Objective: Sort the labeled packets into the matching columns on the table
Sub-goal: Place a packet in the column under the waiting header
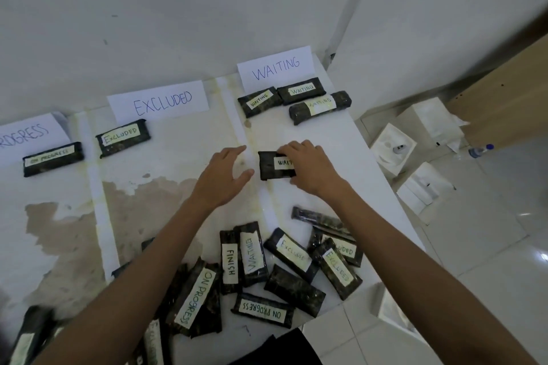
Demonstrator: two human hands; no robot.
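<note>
Figure: Placing a WAITING packet (269, 170) in its column.
Right hand (310, 170) grips the packet at frame centre, below the WAITING sign (275, 68); left hand (224, 179) hovers open beside it. Release onto the tabletop (178, 187) seems next.

The right hand (308, 170) hides the label's end on the packet (268, 167); the edge crops one sign (26, 133).
</note>
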